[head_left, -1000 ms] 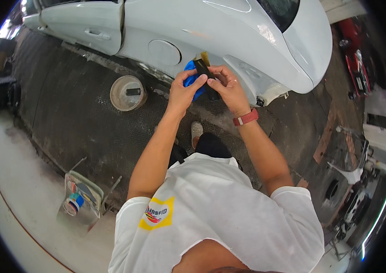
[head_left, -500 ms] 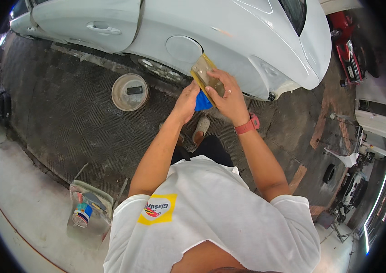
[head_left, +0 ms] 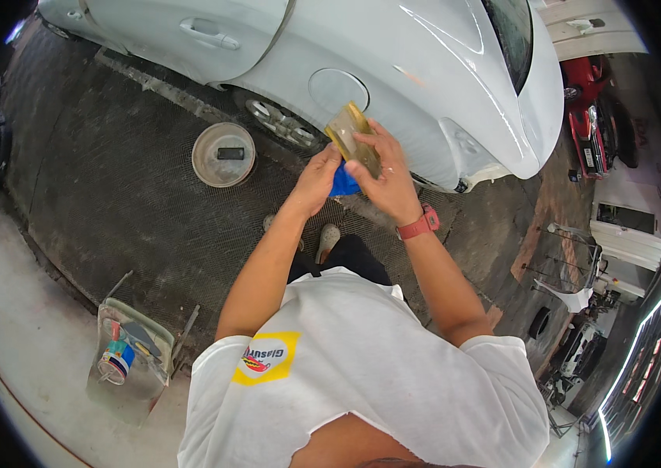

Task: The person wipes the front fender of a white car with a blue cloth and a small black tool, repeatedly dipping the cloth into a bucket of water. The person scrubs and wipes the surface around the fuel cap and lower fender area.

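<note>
In front of the white car, both my hands hold a worn, stiff-looking piece of sandpaper (head_left: 350,132) with yellow edges and a grey-brown face. My right hand (head_left: 383,173) pinches its right side, thumb and fingers on the face. My left hand (head_left: 319,181) closes on its lower left edge. Below the sandpaper, between the hands, a bright blue piece (head_left: 343,182) shows; its kind is partly hidden by my fingers. Just beyond the hands is the car's rear side panel (head_left: 416,109), with the round fuel flap (head_left: 338,90) outlined on it.
A round bucket (head_left: 205,168) with a dark block in it stands on the dark floor, left of the car wheel (head_left: 276,118). At lower left, a tray (head_left: 157,331) holds a can (head_left: 116,360) and tools. A metal stand (head_left: 568,265) and car parts lie at right.
The view has shifted, so the car sits a little further right and lower. The sandpaper's face has turned slightly between my hands; both keep their grip.
</note>
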The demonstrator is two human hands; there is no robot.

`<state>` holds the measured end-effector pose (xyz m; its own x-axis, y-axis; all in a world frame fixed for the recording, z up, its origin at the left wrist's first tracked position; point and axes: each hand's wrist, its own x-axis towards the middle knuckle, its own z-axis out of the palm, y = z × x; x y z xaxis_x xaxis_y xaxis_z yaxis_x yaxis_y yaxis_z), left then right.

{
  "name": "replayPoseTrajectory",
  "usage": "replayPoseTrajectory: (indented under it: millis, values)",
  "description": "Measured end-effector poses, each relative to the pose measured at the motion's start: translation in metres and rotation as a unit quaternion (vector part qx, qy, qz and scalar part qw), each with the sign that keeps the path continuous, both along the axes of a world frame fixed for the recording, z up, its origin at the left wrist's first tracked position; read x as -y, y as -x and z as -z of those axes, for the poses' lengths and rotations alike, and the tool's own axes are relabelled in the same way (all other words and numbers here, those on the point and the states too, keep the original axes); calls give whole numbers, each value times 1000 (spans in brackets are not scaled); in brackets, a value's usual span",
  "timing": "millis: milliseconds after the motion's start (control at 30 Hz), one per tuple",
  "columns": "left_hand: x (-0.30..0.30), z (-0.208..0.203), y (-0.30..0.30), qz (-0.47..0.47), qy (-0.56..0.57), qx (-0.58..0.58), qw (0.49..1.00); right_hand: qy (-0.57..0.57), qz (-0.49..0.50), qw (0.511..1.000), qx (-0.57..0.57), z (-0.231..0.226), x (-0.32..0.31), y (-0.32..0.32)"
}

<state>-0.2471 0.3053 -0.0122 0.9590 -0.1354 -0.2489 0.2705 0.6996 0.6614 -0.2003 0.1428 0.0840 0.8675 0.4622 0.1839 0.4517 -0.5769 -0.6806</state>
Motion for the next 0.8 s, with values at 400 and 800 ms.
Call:
replayPoseTrajectory:
  millis: [400, 800]
  values:
    - [42, -18, -11, -49, -120, -52, 990, -142, 39, 941, -306, -17, 58, -10]
    - [72, -52, -71, -191, 60, -76, 977, -8, 194, 979, -65, -32, 198, -59]
